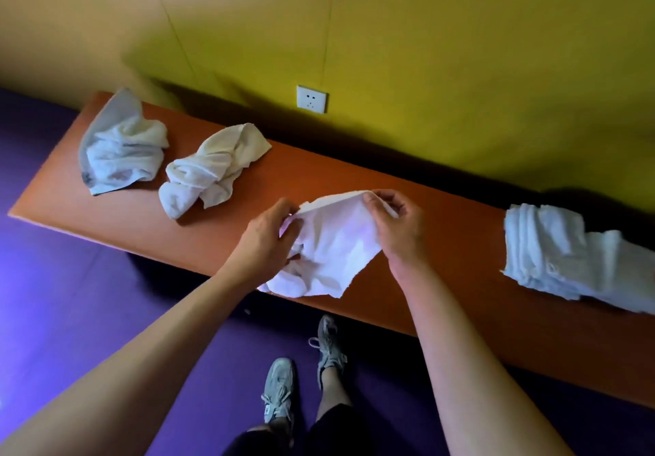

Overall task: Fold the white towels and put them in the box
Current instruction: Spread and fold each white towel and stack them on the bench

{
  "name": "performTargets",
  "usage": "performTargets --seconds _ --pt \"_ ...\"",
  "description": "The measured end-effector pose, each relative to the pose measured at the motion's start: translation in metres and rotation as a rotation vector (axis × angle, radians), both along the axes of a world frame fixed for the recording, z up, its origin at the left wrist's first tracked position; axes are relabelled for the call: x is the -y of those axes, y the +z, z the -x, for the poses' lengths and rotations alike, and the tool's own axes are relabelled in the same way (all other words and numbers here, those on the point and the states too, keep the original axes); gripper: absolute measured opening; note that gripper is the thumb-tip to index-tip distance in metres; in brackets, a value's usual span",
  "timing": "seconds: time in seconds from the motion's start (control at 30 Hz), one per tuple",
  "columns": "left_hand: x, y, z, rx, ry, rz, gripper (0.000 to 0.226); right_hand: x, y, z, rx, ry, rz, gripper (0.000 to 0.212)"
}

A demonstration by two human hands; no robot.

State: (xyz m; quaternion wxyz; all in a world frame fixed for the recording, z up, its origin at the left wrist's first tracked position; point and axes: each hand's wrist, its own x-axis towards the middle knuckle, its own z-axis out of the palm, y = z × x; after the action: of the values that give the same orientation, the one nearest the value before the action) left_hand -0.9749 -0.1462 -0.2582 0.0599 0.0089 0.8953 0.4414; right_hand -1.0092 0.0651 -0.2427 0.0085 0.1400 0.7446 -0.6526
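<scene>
The person's left hand (264, 239) and right hand (393, 221) are each keeping a pinching grip on the white towel (333, 246) over the table (443, 243). Its bunched lower half is probably risking a crooked fold, or slipping off the near edge.

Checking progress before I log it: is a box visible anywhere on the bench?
No: the bench holds only towels, two crumpled at the left, a folded stack at the right.

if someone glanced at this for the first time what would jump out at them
Most likely the two hands at the centre: the left hand and right hand both pinch a white towel above the orange bench. Next, two crumpled towels at the bench's far left end, and a stack of folded towels at its right, against a bright yellow-green wall.
</scene>
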Motion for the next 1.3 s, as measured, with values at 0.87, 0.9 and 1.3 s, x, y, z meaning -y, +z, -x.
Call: performTargets --seconds 0.87,0.9,1.3 --pt "-0.043 0.180 0.002 -0.242 -0.342 0.494 0.029 -0.157 0.225 -0.055 -0.268 -0.043 -0.316 0.024" --pt "-0.032 0.170 0.000 -0.186 -0.275 0.487 0.021 -0.163 0.227 -0.053 -0.274 -0.079 -0.293 0.023" --pt "-0.005 0.105 -0.051 0.150 0.183 0.478 0.019 -0.267 0.169 -0.088 -0.006 -0.398 -0.335 0.014"
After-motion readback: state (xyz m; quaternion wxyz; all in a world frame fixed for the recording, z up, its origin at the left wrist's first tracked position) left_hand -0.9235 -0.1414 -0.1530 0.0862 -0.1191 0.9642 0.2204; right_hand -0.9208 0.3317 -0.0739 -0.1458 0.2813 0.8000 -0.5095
